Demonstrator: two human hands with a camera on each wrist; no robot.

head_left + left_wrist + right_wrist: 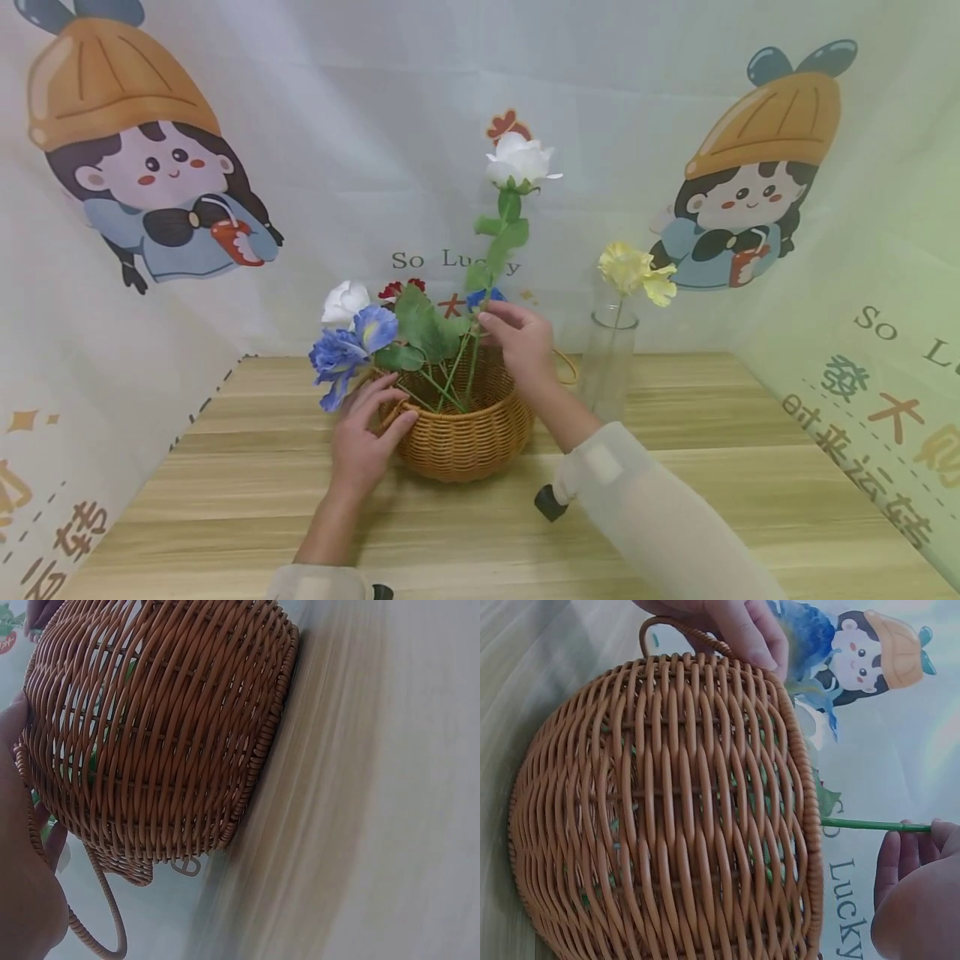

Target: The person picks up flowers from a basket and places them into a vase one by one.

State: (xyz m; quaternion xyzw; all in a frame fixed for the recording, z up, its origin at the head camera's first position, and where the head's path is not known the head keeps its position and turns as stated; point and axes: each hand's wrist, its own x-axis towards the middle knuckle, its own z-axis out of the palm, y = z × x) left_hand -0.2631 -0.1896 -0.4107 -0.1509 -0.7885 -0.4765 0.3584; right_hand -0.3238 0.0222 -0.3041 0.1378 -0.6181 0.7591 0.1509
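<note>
A brown wicker basket (465,442) stands on the wooden table, with several flower stems inside it. My left hand (363,437) holds the basket's left rim near its handle, thumb on the near side. By the stem, my right hand (525,342) pinches a tall white rose (519,160) above the basket; in the right wrist view the green stem (877,824) runs from the rim to my right fingers. A blue flower (341,358) and another white flower (347,304) lean out at the left. Behind them is a dark red flower (401,289), and a blue bloom (486,297) shows by my right hand.
Right of the basket, a clear glass vase (609,367) holds a yellow flower (630,271). The wooden table (675,500) is bordered by printed cloth (360,125) at the back and sides.
</note>
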